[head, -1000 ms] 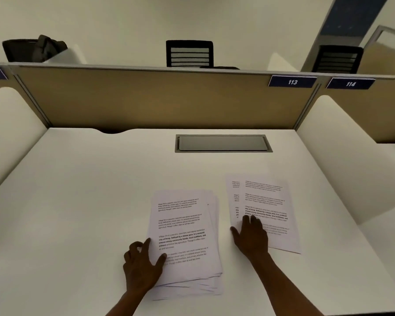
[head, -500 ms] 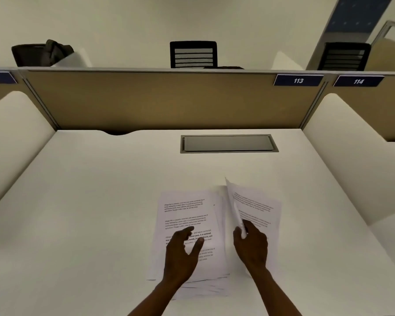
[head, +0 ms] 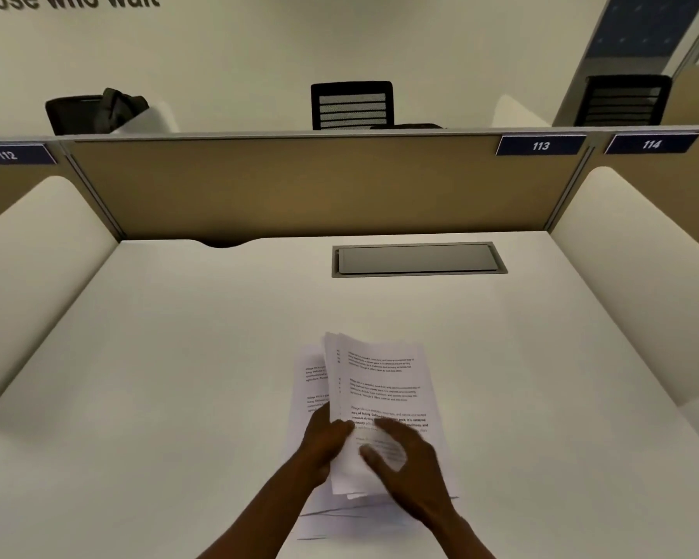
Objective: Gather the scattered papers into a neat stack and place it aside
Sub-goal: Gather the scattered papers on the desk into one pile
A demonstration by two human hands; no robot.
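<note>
Holding a tilted sheaf of papers [head: 380, 397] over the lower pile [head: 311, 397] on the desk [head: 178, 357], left hand [head: 323, 445] pinches its edge; right hand [head: 404, 453], blurred, seems spread flat on top. Loose sheets may fan out or slide askew.

White desk [head: 158, 377], recessed grey cable hatch [head: 418, 259] at rear centre. Loose printed papers [head: 311, 397] lie near the front edge.
</note>
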